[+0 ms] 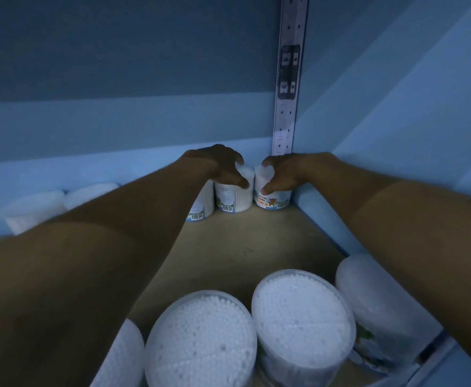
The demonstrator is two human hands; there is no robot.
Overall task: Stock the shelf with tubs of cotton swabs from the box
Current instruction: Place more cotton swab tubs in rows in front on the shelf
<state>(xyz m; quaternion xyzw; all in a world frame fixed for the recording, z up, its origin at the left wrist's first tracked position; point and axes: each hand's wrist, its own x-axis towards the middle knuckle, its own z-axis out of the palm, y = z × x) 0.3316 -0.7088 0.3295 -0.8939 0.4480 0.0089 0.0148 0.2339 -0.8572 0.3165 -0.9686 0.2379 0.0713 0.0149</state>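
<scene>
Front tubs (pixel 302 311) before rear tubs (pixel 232 198)

nine tubs of cotton swabs (pixel 232 198) on the shelf (pixel 245 247), two hands (pixel 220 166)

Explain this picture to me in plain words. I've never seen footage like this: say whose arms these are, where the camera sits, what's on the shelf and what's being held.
There is no machine here, only a person wearing a camera on the head, so you look down along their two bare arms into a shelf. The left hand curls over one tub of cotton swabs at the back. The right hand curls over the corner tub, whose label reads "Cotton Buds". Both tubs stand upright on the shelf floor, close together beside the perforated metal upright. Nearer the camera stand more tubs, their clear lids showing white swab tips. Blurry tubs also line the back wall on the left.
</scene>
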